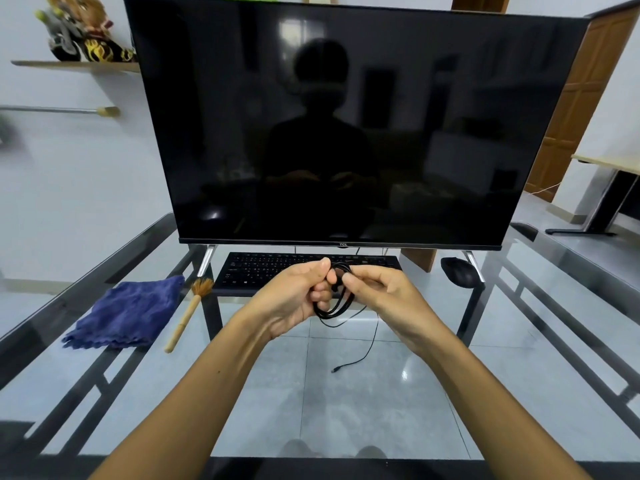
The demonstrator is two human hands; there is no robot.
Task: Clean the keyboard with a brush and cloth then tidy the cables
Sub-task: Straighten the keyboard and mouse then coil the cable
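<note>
My left hand (298, 296) grips a coil of thin black cable (341, 308) above the glass table, just in front of the black keyboard (266, 268). My right hand (377, 289) pinches the same coil from the right. Several loops hang below my fingers, and a loose tail runs down to a small plug (335, 370) lying on the glass. A blue cloth (128, 313) lies crumpled to the left. Beside the cloth rests a wooden-handled brush (188, 313), bristles pointing toward the keyboard.
A large dark monitor (346, 126) stands on silver feet behind the keyboard. A black mouse (459, 271) sits at the right by the monitor's foot. The glass table (346, 410) has a dark frame beneath it. A shelf with a toy (83, 39) hangs at upper left.
</note>
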